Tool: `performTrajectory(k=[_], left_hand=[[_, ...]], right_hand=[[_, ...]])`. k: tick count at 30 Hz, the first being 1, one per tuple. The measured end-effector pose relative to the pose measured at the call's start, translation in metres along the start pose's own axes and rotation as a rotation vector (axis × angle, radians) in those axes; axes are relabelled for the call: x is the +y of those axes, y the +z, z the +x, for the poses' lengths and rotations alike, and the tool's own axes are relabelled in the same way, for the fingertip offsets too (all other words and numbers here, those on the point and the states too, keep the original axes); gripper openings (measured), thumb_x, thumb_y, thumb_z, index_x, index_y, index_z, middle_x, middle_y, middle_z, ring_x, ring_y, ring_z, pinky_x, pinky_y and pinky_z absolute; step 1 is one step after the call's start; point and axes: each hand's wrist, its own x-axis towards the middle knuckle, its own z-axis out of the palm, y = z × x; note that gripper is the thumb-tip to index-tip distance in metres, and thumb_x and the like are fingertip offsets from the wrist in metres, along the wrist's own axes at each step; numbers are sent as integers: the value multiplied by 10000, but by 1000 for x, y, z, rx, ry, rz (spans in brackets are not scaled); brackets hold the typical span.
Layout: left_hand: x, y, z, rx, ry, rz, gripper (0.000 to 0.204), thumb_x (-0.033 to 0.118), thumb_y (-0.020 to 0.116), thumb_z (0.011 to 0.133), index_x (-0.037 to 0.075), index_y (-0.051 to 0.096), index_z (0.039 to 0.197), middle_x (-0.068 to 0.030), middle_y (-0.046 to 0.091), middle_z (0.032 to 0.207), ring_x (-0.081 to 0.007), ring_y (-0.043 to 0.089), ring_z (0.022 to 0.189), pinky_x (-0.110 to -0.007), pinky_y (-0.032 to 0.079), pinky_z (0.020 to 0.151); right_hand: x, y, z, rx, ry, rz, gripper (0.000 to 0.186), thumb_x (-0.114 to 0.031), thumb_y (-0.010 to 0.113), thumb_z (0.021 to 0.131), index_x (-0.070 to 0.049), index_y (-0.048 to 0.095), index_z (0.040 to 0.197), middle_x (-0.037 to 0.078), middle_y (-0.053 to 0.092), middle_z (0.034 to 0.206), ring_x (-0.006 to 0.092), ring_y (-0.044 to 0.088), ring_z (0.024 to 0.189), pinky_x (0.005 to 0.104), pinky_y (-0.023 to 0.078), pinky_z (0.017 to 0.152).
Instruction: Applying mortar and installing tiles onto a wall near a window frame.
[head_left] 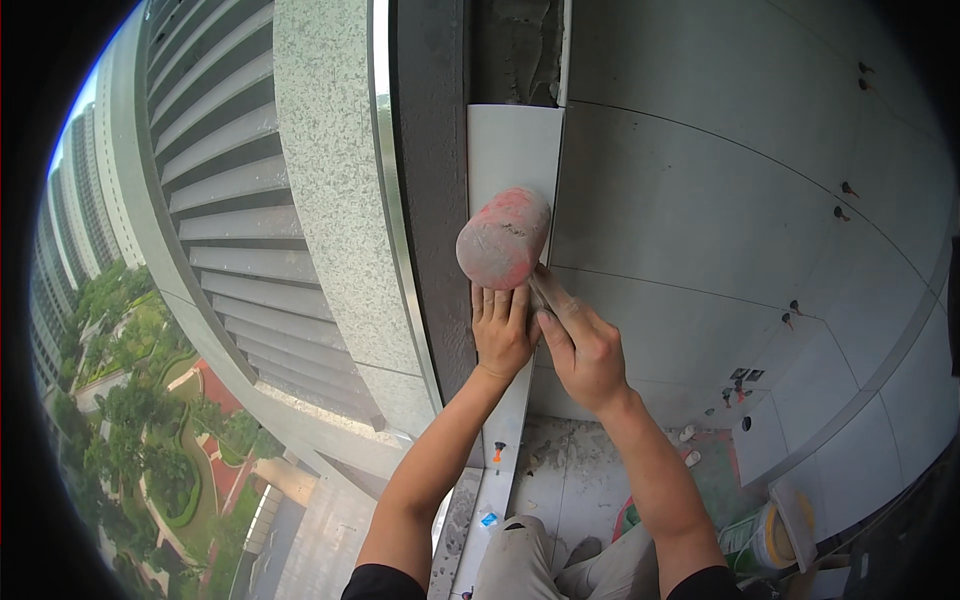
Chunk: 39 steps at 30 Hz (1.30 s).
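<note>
A rubber mallet with a worn, dusty red and grey head is in my right hand, whose fingers wrap its mostly hidden handle. Its head is over a narrow white tile strip, and I cannot tell whether the two touch. My left hand lies on the same strip just below the mallet head, fingers stretched out and holding nothing. Above the strip's upper end shows bare grey mortar.
Left of the strip runs a dark frame, then a speckled ledge and louvres high above gardens. Large grey tiles with black-knobbed spacers cover the right wall. A bucket stands lower right; an orange-and-black spacer sits lower on the strip.
</note>
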Motion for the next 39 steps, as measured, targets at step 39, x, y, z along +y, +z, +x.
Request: performTrajectory(k=[39], left_hand=[[12, -36, -87, -151, -104, -106, 709, 121, 737, 1056, 40, 475, 1710, -253, 381, 1806, -461, 375, 1669, -582, 358, 1342]], right_hand=[[2, -22, 9, -108, -59, -48, 489, -96, 708, 1096, -172, 684, 1579, 146, 828, 1254, 294, 780, 887, 413, 643, 786]])
